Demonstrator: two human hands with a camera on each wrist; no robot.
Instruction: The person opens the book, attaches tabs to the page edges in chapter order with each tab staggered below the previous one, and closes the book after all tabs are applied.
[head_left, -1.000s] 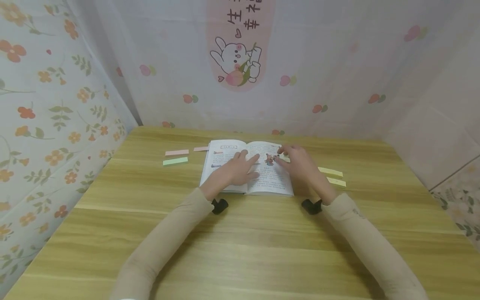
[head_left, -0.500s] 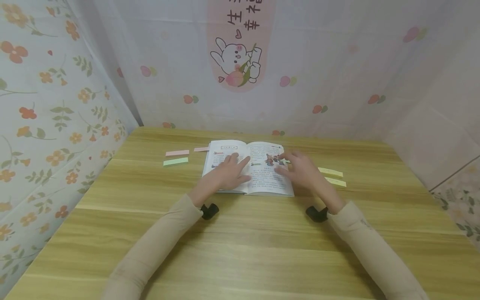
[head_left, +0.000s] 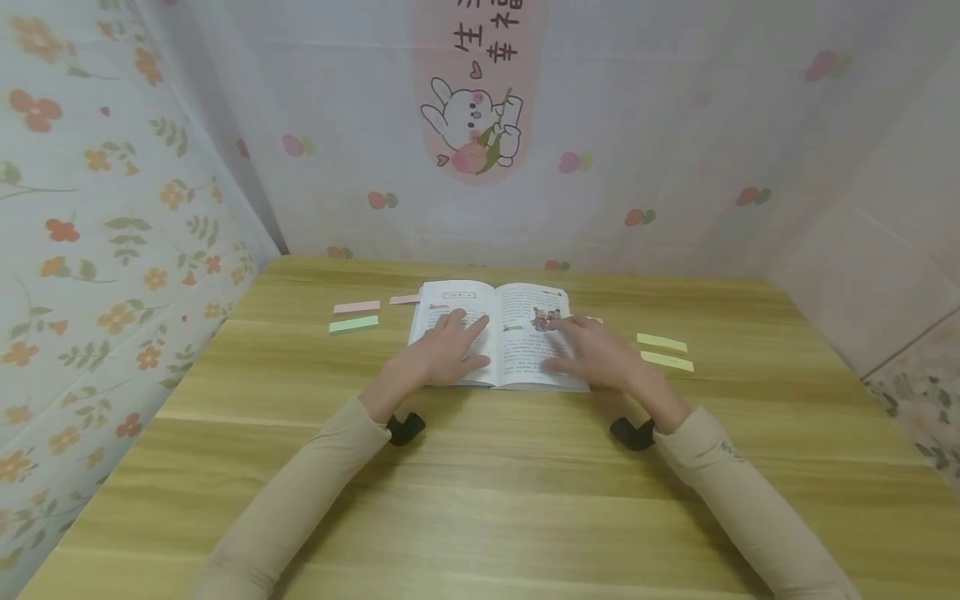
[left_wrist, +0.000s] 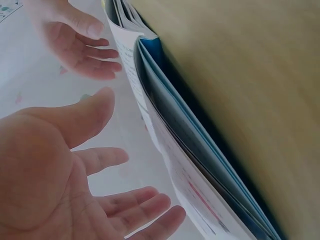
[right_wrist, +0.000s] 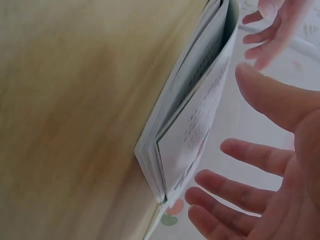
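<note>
An open book point(head_left: 525, 367) lies on the wooden table, printed text on both pages and a small coloured picture on the right one. Over its left page is my left hand point(head_left: 442, 350), fingers spread and relaxed. My right hand point(head_left: 596, 354) is over the right page's outer edge, its fingers also spread. Both wrist views show the palms, the left hand point(left_wrist: 75, 175) and the right hand point(right_wrist: 270, 185), facing the pages with nothing gripped. Whether the fingertips touch the paper I cannot tell. A pink tab point(head_left: 405, 298) sticks out from the book's left side.
A pink sticky strip point(head_left: 357, 307) and a green strip point(head_left: 353, 324) lie left of the book. Two yellow strips point(head_left: 662, 342) are to the right. A floral cloth point(head_left: 112, 250) hangs at the left, and a printed curtain point(head_left: 315, 200) stands behind the table point(head_left: 480, 500).
My left hand has drawn left and slightly nearer across the left page. The right hand has shifted a little nearer, its fingers more spread; more of the right page's picture shows than at first.
</note>
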